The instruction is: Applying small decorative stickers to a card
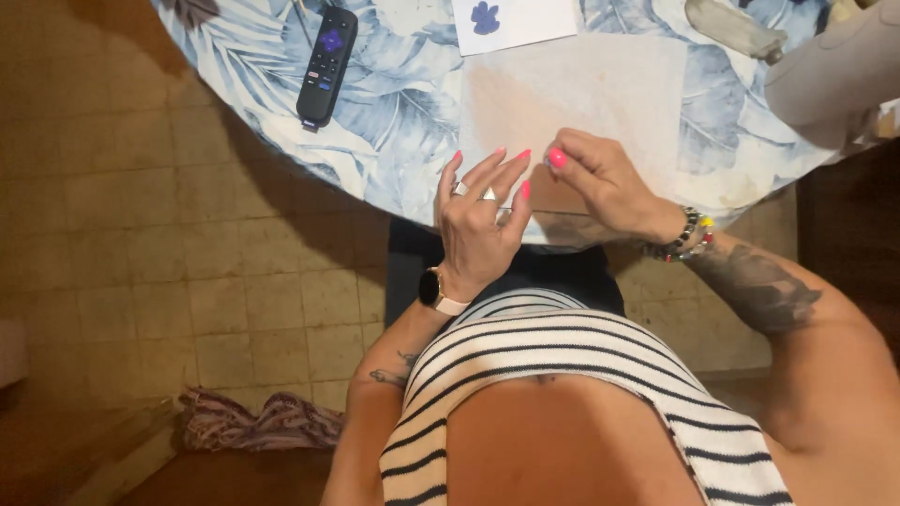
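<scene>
**Two hands meet at the counter's edge**

Two hands work close together over a pale cloth (572, 89) that lies on the leaf-print counter (403, 141). The left hand (480, 225) is held with its back up, the fingers spread and slightly curled, pink nails pointing toward the cloth. A ring sits on one finger and a watch (436, 290) wraps the wrist. The right hand (600, 183) is pressed together at thumb and forefinger, pinching something too small to make out. A thin dark line, perhaps a needle or thread (548, 212), runs between the two hands just above the cloth's near edge; I cannot tell which. A beaded bracelet (686, 236) circles the right wrist.

Farther back on the counter lie a black remote (326, 64), well to the left of the cloth, and a white card (514, 22) with a blue shape, at the cloth's far edge. A bundle of striped fabric (258, 422) lies on the tiled floor (187, 253).
</scene>
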